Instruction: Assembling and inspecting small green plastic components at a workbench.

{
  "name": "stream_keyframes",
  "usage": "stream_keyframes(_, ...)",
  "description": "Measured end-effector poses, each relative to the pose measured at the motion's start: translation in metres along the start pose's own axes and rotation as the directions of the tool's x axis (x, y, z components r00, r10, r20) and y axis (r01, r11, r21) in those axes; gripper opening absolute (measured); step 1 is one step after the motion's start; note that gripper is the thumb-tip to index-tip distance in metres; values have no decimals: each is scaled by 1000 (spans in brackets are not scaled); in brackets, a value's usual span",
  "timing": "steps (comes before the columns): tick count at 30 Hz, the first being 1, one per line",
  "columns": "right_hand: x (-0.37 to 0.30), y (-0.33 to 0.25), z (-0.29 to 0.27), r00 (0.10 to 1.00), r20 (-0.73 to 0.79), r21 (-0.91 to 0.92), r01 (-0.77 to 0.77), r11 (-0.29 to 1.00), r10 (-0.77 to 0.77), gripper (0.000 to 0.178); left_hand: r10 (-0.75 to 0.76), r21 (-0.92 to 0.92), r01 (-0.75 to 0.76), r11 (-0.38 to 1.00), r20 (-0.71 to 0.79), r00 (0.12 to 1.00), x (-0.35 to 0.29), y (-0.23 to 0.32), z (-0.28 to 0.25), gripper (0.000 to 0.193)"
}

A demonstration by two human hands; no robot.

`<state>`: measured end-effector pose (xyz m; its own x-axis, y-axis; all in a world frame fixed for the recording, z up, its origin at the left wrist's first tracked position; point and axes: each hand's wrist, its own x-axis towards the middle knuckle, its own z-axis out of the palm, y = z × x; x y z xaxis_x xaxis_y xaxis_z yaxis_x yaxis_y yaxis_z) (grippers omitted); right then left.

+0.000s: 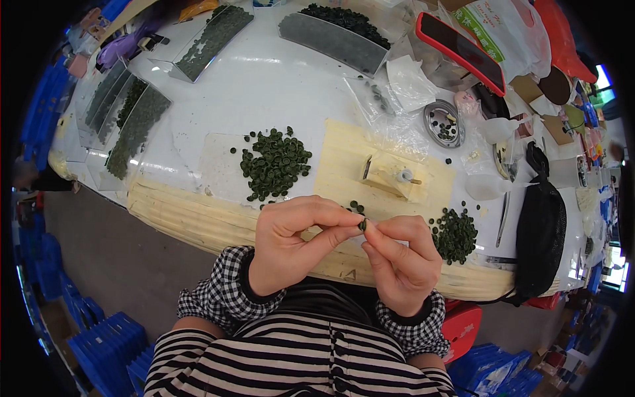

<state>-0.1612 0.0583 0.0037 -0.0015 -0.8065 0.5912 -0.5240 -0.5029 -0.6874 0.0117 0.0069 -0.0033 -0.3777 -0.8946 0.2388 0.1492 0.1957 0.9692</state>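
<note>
Close to the table's front edge, my left hand (288, 245) and my right hand (405, 261) meet fingertip to fingertip. Between them they pinch one small dark green round piece (362, 225), seen nearly edge-on and partly covered by the fingers. Beyond my left hand lies a large pile of dark green round pieces (274, 164) on a pale sheet. A smaller pile of like pieces (455, 237) is just right of my right hand. Ahead of both hands, a taped yellowish block (395, 176) with a small peg fixture sits on a yellow taped area (334, 159).
Clear-walled trays of green pieces (218, 40) stand along the far and left sides. At right are a red-cased phone (461, 53), a round metal tin (443, 124), tweezers (504, 218) and a black mesh bag (541, 231). Blue crates (109, 351) stack on the floor.
</note>
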Motion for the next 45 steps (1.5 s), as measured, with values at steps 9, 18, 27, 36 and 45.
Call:
stream_keyframes(9,0,0,0,1000,-2,3,-12,1000,12,32,-35,-35,35,999,8,999,0,0,0,16)
stream_keyframes(18,-1,-1,1,999,-2,18,-34,999,34,33,-53,-85,54,995,7,999,-1,0,0,17)
stream_keyframes(27,6,-5,-11,982,-158,-175,-130,976,103,28,-277,-434,279,857,70,958,-1,-1,-2,17)
stream_keyframes(36,35,12,-23,979,-159,-404,-182,896,127,21,-365,-742,437,508,273,890,4,-13,-6,19)
stream_keyframes(45,32,-13,-17,963,-230,79,-125,989,140,10,-386,-734,510,448,356,851,4,-8,-8,14)
